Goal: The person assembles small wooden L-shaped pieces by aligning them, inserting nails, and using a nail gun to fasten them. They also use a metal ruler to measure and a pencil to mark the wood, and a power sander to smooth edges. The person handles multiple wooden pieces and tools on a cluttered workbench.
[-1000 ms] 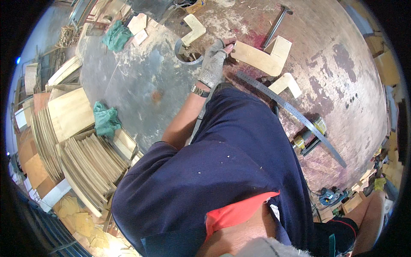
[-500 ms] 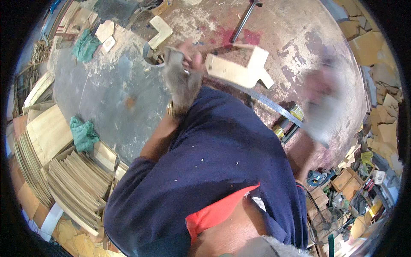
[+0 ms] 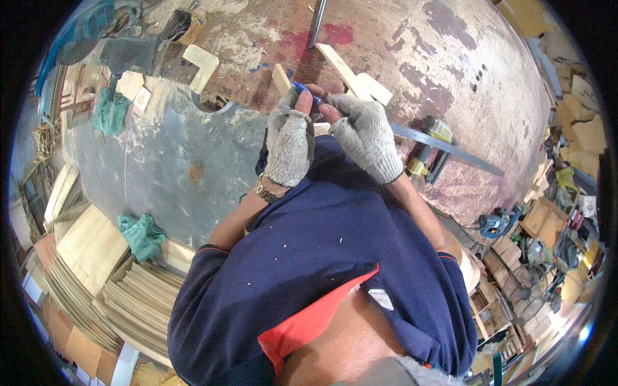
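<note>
My two gloved hands meet over the worktable, fingertips bare. My left hand [image 3: 290, 145] is closed with its fingers pinched on a slim blue pen [image 3: 299, 86]. From the other side my right hand [image 3: 365, 134] is closed on the same pen, thumb and forefinger together; its lower part is hidden by the fingers. Just beyond and beneath the hands lies a pale wooden piece with several arms [image 3: 344, 69], partly covered by them. A steel ruler [image 3: 467, 154] rests on the table to the right of my right hand.
A yellow-and-black tape measure [image 3: 440, 130] sits by the ruler. An L-shaped wood piece [image 3: 201, 64] lies at the far left, above a round opening [image 3: 212, 103]. A metal rod [image 3: 317, 22] is at the back. Stacked boards [image 3: 138, 305] and a green cloth [image 3: 141, 237] stand left.
My right hand has come in from the far right to meet my left, and the blue pen now shows between them. The ruler lies farther right, and the view has shifted.
</note>
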Motion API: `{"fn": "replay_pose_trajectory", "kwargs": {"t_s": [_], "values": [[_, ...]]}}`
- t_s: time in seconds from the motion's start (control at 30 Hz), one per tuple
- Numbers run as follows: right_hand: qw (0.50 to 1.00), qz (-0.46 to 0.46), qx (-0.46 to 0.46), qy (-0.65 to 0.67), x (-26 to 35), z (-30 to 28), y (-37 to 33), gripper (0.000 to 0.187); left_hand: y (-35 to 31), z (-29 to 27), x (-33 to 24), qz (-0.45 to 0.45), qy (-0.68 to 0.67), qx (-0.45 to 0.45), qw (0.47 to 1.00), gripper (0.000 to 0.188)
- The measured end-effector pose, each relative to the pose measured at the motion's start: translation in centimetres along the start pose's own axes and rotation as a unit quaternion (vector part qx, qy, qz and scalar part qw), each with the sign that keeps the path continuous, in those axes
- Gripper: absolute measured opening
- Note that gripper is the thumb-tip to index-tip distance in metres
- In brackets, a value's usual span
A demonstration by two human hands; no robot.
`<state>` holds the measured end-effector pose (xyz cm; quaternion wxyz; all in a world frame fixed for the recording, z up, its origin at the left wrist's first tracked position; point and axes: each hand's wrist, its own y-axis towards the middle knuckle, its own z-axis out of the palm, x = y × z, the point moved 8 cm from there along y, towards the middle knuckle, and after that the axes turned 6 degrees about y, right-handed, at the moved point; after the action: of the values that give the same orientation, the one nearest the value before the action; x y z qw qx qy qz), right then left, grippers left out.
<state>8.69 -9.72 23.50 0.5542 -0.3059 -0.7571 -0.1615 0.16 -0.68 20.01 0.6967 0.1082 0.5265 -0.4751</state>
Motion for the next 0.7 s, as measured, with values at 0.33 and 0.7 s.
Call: {"fn": "replay_pose_trajectory", "kwargs": {"t_s": [0.33,0.7], "values": [[0.973,-0.019,-0.208,-0.101,-0.2,-7.4,-4.4,0.014,4.8,-4.4,-4.8,0.189,0.295,-0.058,0.935,0.029],[0.925,-0.007,-0.298,0.235,-3.2,-11.3,-6.1,0.030,6.5,-4.0,4.7,0.280,0.487,0.107,0.820,0.024]]}}
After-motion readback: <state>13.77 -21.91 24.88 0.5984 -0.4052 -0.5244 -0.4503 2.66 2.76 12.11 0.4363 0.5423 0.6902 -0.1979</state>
